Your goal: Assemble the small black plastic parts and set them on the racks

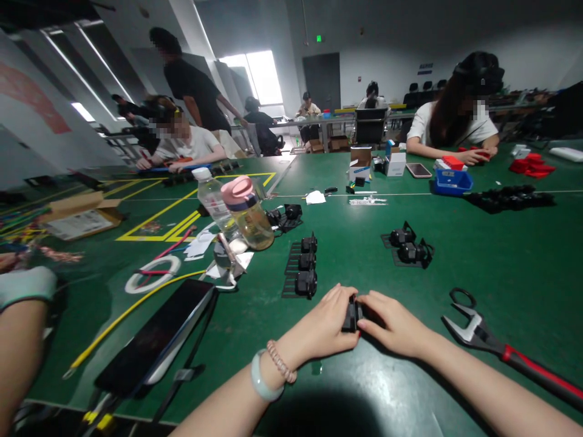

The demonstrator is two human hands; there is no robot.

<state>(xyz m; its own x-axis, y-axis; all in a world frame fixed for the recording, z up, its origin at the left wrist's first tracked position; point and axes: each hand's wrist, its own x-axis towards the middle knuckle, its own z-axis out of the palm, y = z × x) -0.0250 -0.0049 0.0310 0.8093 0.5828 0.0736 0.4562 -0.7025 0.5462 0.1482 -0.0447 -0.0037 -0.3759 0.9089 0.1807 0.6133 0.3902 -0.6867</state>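
Both my hands meet over a small black plastic part (pixel 351 315) near the front of the green table (pixel 346 243). My left hand (pixel 333 318) wraps its fingers round the part's left side, hiding much of it. From the other side, my right hand (pixel 392 323) grips it between thumb and fingers. Just beyond my left hand stand three black parts in a column (pixel 306 262), each with a flat grid-like plate. Two similar black parts (pixel 409 247) lie farther off to the right. An adjustable wrench (pixel 489 343) with a red and black handle rests right of my right hand, beside a black ring (pixel 463 297).
At left lie a phone (pixel 157 337), a yellow cable (pixel 132 312) and a white coil (pixel 152 274). A pink-lidded bottle (pixel 248 215) stands behind them. Farther back are a blue bin (pixel 453 181) and a white box (pixel 395 162). A co-worker's gloved arm (pixel 25 291) enters at left.
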